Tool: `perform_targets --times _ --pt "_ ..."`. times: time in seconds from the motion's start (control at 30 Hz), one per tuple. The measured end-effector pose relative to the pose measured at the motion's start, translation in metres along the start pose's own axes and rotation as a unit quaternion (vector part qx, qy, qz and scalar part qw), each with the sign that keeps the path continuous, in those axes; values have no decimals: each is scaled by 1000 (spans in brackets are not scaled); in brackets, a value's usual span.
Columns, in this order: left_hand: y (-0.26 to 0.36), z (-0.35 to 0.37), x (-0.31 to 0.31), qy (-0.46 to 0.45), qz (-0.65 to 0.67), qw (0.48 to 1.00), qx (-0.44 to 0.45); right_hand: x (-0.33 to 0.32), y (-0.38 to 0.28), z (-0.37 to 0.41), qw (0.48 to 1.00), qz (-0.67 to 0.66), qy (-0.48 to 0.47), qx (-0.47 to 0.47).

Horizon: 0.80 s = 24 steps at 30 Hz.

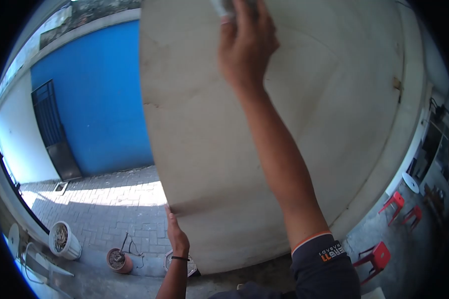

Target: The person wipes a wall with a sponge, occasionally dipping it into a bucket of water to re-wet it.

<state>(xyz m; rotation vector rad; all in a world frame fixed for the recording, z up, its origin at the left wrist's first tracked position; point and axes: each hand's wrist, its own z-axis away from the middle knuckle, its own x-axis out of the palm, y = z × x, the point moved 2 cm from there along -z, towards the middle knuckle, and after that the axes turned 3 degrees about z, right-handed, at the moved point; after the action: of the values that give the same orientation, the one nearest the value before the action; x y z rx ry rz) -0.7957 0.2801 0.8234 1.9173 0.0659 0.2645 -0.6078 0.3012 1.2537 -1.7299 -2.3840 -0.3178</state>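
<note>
A large off-white door with scuffs and stains fills the middle of the view, standing open. High on its face, my right hand is closed over a pale grey-white thing, pressed to the surface. The top of the frame cuts that thing off and its kind does not show. Lower down, my left hand holds the door's free left edge; part of its fingers is hidden behind that edge. A dark band circles the left wrist.
Red stools stand on the floor at right. Potted plants, one in a white pot and one in a terracotta pot, sit at lower left. Beyond the doorway are brick paving, a blue wall and a dark metal gate.
</note>
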Motion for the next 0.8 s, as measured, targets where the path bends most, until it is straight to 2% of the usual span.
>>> perform_targets --times 0.03,0.1,0.2,0.33,0.5,0.67,0.8 --pt "-3 0 3 3 11 1000 -2 -3 44 -4 996 4 87 -18" --pt "7 6 9 10 41 999 9 -36 120 -7 990 84 101 59" --pt "4 5 13 21 82 996 16 -86 214 -1 969 135 59 199" --pt "6 5 18 33 70 996 35 -97 253 18 954 156 9 256" --pt "1 5 10 26 117 993 15 -73 215 14 963 144 17 227" --pt "9 28 -8 84 78 993 -2 -28 119 16 983 109 14 149" --pt "1 49 -49 111 60 992 -18 9 31 34 995 62 15 79"
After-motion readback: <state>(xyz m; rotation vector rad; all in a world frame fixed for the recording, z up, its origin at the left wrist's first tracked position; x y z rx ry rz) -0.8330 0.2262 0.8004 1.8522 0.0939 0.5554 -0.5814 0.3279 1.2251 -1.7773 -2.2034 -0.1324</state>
